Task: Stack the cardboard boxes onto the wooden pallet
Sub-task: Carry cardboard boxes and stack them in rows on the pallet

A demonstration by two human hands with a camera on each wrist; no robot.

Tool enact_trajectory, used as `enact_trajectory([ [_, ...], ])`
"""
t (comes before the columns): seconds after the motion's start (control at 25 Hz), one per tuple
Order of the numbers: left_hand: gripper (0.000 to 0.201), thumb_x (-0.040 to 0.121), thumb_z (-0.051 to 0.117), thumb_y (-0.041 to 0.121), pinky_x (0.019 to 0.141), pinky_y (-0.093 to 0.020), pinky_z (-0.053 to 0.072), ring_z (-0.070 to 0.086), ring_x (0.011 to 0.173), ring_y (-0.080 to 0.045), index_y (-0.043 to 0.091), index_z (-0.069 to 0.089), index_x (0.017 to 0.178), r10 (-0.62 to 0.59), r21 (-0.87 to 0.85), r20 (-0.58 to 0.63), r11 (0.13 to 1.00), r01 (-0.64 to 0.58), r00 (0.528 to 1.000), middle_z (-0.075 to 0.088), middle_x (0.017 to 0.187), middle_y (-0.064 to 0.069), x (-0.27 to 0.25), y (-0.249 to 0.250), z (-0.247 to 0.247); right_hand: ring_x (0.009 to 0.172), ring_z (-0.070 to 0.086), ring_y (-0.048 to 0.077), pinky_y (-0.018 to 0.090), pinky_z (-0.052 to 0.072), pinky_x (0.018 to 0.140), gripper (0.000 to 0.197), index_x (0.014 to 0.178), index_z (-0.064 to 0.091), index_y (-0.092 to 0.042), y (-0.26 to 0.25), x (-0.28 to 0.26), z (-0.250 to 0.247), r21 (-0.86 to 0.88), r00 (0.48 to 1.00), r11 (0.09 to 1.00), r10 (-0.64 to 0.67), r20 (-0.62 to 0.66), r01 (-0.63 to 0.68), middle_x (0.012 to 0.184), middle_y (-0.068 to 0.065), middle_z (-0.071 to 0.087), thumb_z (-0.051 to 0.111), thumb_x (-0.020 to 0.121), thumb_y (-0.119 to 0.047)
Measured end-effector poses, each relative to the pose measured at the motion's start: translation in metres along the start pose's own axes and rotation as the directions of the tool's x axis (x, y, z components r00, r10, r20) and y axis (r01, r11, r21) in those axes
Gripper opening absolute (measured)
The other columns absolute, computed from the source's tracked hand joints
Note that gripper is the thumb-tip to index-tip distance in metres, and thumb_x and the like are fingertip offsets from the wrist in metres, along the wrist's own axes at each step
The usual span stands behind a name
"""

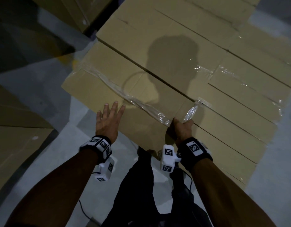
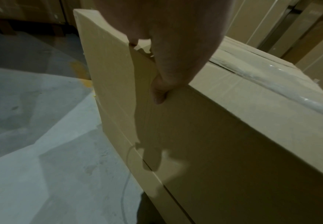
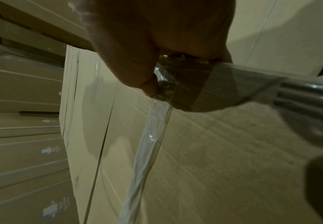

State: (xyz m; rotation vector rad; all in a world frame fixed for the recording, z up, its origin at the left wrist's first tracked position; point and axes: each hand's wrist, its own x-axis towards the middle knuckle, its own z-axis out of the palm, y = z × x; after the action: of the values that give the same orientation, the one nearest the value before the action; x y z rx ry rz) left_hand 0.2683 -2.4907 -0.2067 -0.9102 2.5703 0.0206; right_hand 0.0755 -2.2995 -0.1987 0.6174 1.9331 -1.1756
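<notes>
A large flat cardboard box point(image 1: 108, 86) lies on top of a wide stack of similar boxes point(image 1: 182, 46), with its near edge in front of me. A twisted band of clear plastic wrap point(image 1: 138, 100) runs across its top. My left hand point(image 1: 108, 117) lies open on the box's near left edge, fingers straight; in the left wrist view its thumb point(image 2: 158, 97) touches the box's side face point(image 2: 214, 144). My right hand point(image 1: 182, 126) grips the plastic wrap point(image 3: 147, 144) at the near edge of the box top point(image 3: 224, 159). No wooden pallet shows in any view.
More cardboard boxes point(image 1: 14, 136) lie at the left and another stack point(image 1: 67, 10) stands at the far left. Labelled boxes point(image 3: 22, 151) are piled beside the stack. Grey concrete floor point(image 1: 43, 79) surrounds it, with a thin cable point(image 1: 82, 208) near my legs.
</notes>
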Motion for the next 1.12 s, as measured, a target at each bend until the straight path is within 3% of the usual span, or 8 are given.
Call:
enact_trajectory([
  [0.24, 0.104, 0.083, 0.068, 0.012, 0.112, -0.049, 0.030, 0.012, 0.148, -0.036, 0.030, -0.002, 0.158, 0.079, 0.087, 0.131, 0.992, -0.091, 0.988, -0.003, 0.165, -0.003, 0.001, -0.004, -0.024, 0.099, 0.059, 0.031, 0.048, 0.055, 0.089, 0.067, 0.147, 0.021, -0.014, -0.005, -0.006, -0.003, -0.005, 0.999, 1.000, 0.028, -0.017, -0.028, 0.120, 0.016, 0.054, 0.062, 0.095, -0.022],
  [0.44, 0.086, 0.088, 0.058, 0.007, 0.114, -0.049, 0.028, 0.013, 0.148, -0.033, 0.024, 0.011, 0.158, 0.167, -0.218, 0.294, 0.970, -0.104, 0.941, 0.004, 0.166, -0.004, 0.018, -0.021, -0.055, 0.076, 0.056, 0.022, 0.037, 0.054, 0.066, 0.061, 0.146, 0.024, -0.006, -0.021, -0.025, -0.013, -0.018, 0.999, 0.999, 0.044, -0.020, -0.044, 0.099, 0.014, 0.055, 0.058, 0.095, -0.009],
  [0.56, 0.075, 0.089, 0.056, 0.014, 0.117, -0.045, 0.027, 0.023, 0.146, -0.032, 0.019, 0.021, 0.156, 0.109, -0.345, 0.242, 0.938, -0.019, 0.964, 0.016, 0.164, -0.007, 0.034, -0.022, -0.066, 0.090, 0.050, 0.026, 0.039, 0.050, 0.087, 0.051, 0.144, 0.028, 0.000, -0.025, -0.024, -0.021, -0.066, 1.000, 0.998, 0.012, -0.022, -0.013, 0.122, 0.020, 0.054, 0.052, 0.100, -0.007],
  [0.68, 0.065, 0.091, 0.053, 0.021, 0.114, -0.046, 0.032, 0.034, 0.139, -0.035, 0.018, 0.032, 0.152, -0.002, -0.470, 0.110, 0.881, 0.054, 0.994, 0.031, 0.158, -0.011, 0.050, -0.018, -0.078, 0.111, 0.053, 0.035, 0.030, 0.041, 0.085, 0.057, 0.147, 0.030, 0.002, -0.025, -0.023, -0.022, -0.023, 1.000, 1.000, -0.009, -0.010, 0.008, 0.142, 0.022, 0.048, 0.057, 0.098, -0.010],
  [0.84, 0.057, 0.089, 0.058, 0.032, 0.108, -0.047, 0.039, 0.042, 0.131, -0.038, 0.014, 0.043, 0.141, -0.148, -0.537, 0.078, 0.827, 0.167, 0.986, 0.041, 0.148, -0.013, 0.076, -0.028, -0.099, 0.093, 0.060, 0.026, 0.029, 0.053, 0.075, 0.068, 0.150, 0.026, -0.009, -0.028, -0.031, -0.006, 0.123, 0.997, 0.991, 0.062, -0.038, -0.057, 0.126, 0.007, 0.050, 0.062, 0.092, -0.014],
  [1.0, 0.056, 0.072, 0.060, 0.044, 0.094, -0.051, 0.049, 0.053, 0.116, -0.039, 0.018, 0.055, 0.122, -0.191, -0.500, 0.120, 0.836, 0.226, 0.974, 0.053, 0.132, -0.014, 0.140, -0.064, -0.098, 0.097, 0.065, 0.041, 0.056, 0.057, 0.083, 0.092, 0.135, 0.031, -0.026, -0.012, 0.005, 0.022, 0.164, 0.957, 0.981, 0.147, -0.251, -0.108, 0.125, 0.020, 0.059, 0.069, 0.053, -0.040],
  [1.08, 0.067, 0.062, 0.051, 0.057, 0.091, -0.053, 0.050, 0.055, 0.114, -0.039, 0.022, 0.055, 0.119, -0.191, -0.458, 0.141, 0.858, 0.235, 0.971, 0.057, 0.130, -0.014, 0.175, -0.084, -0.084, 0.108, 0.059, 0.031, 0.044, 0.054, 0.088, 0.092, 0.141, 0.031, -0.020, -0.013, 0.005, 0.030, 0.108, 0.943, 0.986, 0.154, -0.296, -0.127, 0.135, 0.020, 0.053, 0.072, 0.063, -0.048],
  [1.12, 0.075, 0.066, 0.055, 0.058, 0.102, -0.054, 0.043, 0.048, 0.126, -0.039, 0.022, 0.049, 0.131, -0.191, -0.428, 0.154, 0.872, 0.239, 0.970, 0.049, 0.142, -0.015, 0.183, -0.089, -0.090, 0.109, 0.055, 0.025, 0.040, 0.052, 0.089, 0.091, 0.141, 0.032, -0.020, -0.016, 0.001, 0.033, 0.097, 0.930, 0.986, 0.161, -0.330, -0.136, 0.137, 0.020, 0.052, 0.072, 0.067, -0.053],
])
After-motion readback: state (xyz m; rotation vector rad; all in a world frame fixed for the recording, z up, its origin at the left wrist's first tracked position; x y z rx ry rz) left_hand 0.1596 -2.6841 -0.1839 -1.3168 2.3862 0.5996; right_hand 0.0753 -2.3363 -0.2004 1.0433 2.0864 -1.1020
